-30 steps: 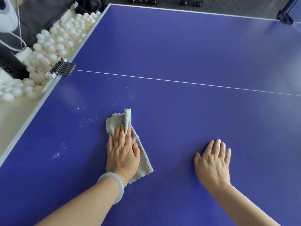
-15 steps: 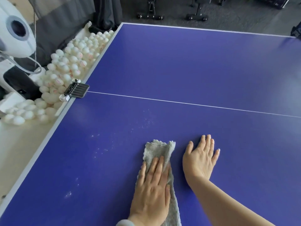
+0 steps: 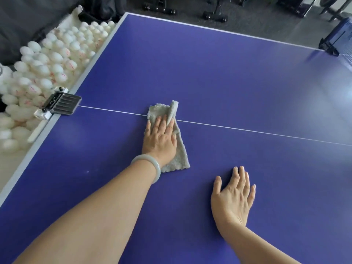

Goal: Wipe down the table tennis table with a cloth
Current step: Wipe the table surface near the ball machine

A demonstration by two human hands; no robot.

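Since half a second ago the left grip [image 3: 160,140] has shoved the cloth [image 3: 180,159] forward onto the white line [image 3: 266,132]. Fingers are flat, pressing, not clutching. Cloth's soft, floppy and light, so I'd guess it bunches easily; flat-palm the middle. Right grip [image 3: 233,197] lies spread, empty, on the table [image 3: 209,73].

Bright, soft, even light. Pale glare washes the blue worktop [image 3: 209,73] beyond the white centre line [image 3: 247,130], toward its right end. Faint, soft shadow hugs the right hand [image 3: 233,199], nearer than that line. Ping-pong balls [image 3: 47,60] off the line's left end are blown out and smeared. Wide-angle bend in worktop edges. Floor [image 3: 266,21] beyond is dim.
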